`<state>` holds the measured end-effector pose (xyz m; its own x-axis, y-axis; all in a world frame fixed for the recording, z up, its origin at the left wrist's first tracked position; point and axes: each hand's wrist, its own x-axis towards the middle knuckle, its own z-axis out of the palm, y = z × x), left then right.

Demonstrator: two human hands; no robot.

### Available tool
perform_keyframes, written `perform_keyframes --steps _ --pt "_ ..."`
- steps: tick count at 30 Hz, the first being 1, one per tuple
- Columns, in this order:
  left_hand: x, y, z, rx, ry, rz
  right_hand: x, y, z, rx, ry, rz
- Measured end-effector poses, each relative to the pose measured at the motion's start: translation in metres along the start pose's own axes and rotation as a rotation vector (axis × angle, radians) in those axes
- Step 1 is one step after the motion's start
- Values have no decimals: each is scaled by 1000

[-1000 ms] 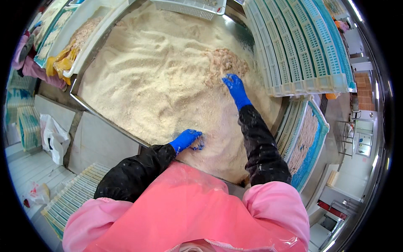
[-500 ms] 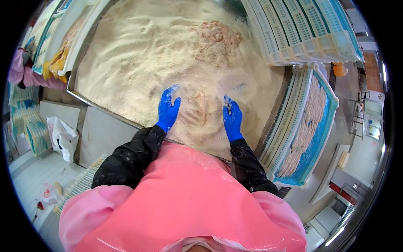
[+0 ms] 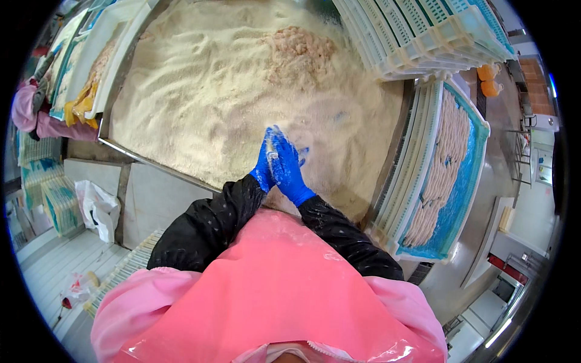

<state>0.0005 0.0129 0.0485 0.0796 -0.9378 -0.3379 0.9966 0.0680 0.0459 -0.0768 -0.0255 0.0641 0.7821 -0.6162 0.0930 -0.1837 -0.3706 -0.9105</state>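
Observation:
Both my hands wear blue gloves dusted with crumbs. My left hand and my right hand are pressed palm to palm over the near part of a bed of pale breadcrumbs. Their fingers point away from me. A pale, crumb-coated strip of meat shows in the narrow gap between them, mostly covered by the palms. Farther off, a heap of raw pinkish meat pieces lies on the crumbs.
At the right, a blue-lined tray holds rows of coated strips. Stacked plastic trays stand behind it. A metal rim edges the crumb bed. At far left, a person's yellow glove is beside a white bin.
My hands were apart with fingers spread, a meat piece lying in the crumbs between them. They have come together around it, and the view has shifted slightly.

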Motion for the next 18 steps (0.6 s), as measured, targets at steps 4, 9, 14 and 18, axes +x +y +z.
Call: perform_keyframes --steps 4,9,14,18 --pt "-8 3 -4 -96 216 -179 -9 23 -37 -849 163 99" --pt "-33 -8 69 148 234 -221 -28 -1 -53 -538 41 437" --pt "-24 -8 12 307 237 -249 -68 -4 -113 815 214 599" --pt "-8 -2 -8 571 265 -229 -91 -109 -254 802 225 742"
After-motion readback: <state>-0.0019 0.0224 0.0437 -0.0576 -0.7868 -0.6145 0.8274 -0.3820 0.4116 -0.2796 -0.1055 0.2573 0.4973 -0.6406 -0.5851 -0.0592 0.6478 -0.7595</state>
